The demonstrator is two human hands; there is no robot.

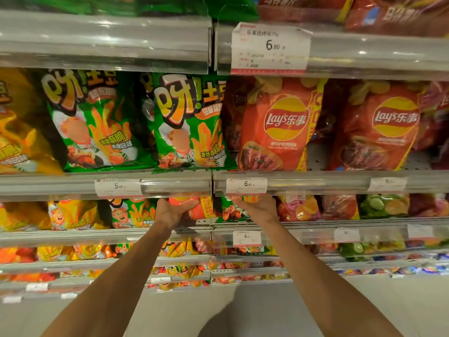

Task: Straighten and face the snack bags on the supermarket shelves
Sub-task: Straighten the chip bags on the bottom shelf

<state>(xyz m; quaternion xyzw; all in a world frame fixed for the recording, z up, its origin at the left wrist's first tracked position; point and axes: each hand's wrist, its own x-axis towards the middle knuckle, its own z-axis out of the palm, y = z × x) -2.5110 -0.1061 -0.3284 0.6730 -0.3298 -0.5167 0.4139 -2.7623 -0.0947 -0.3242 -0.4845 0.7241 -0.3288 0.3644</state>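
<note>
Both my arms reach up to the shelf below the big Lay's bags. My left hand (173,210) grips an orange-red chip bag (196,207) whose top is hidden by the shelf rail (175,184). My right hand (257,206) reaches into the same shelf beside a green snack bag (229,210), its fingers curled on a bag behind the rail; which bag it holds is hidden. On the shelf above, two green fry-snack bags (97,122) (192,125) and two orange-red Lay's bags (279,127) (381,130) stand facing forward.
Yellow bags (21,127) fill the left end. Price tags (269,48) (246,186) (117,187) hang on clear rails. Lower shelves hold several mixed snack bags (379,206). The grey floor (243,312) lies below, between my arms.
</note>
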